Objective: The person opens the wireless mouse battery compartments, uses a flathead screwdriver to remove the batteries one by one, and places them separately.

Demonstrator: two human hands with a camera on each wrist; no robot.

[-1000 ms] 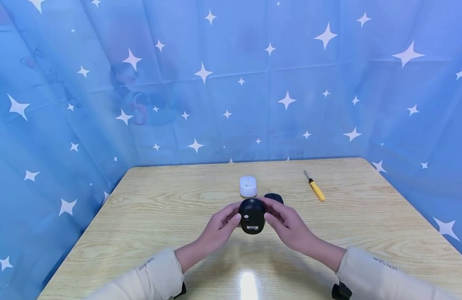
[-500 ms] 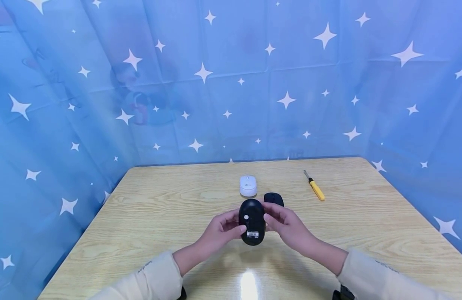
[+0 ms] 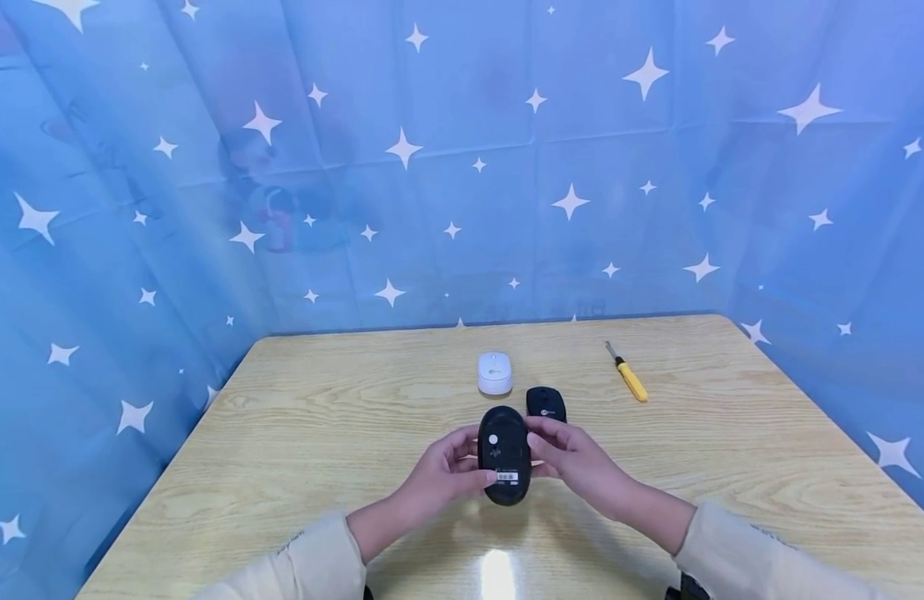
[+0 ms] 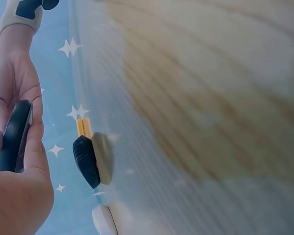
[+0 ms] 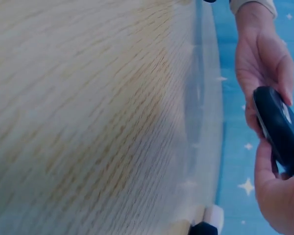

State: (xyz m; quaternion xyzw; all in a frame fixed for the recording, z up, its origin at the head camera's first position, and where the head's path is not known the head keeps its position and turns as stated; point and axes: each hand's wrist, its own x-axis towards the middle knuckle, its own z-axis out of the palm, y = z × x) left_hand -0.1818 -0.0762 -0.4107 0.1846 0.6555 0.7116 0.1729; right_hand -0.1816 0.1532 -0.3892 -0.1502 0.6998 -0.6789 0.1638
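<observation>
Blue cloth [image 3: 462,179] printed with white stars is hung behind and along both sides of a wood-grain table [image 3: 319,417], on which a bright patch of light [image 3: 497,575] is reflected near the front. Above the table, near its middle, a dark mouse [image 3: 506,454] is held between two hands, its underside turned toward the head camera — a white round spot [image 3: 493,439] and a pale label [image 3: 507,477] can be made out there. By the left hand [image 3: 435,479] the mouse is gripped at its left side, with the thumb laid over the underside beside the label and the fingers bent behind. By the right hand [image 3: 585,468] it is pinched at the opposite edge, thumb in front, fingers curled at the side and behind. In both wrist views the mouse is seen obliquely, clasped by the two hands. Cream sleeves [image 3: 322,550] are worn at both wrists. Just beyond the right fingers a second black mouse [image 3: 546,402] is set on the wood, its near edge partly covered by them. Farther back, to its left, a white mouse [image 3: 495,372] is placed; well to the right, a yellow-handled screwdriver [image 3: 630,377] is laid at a slant, tip pointed away.
</observation>
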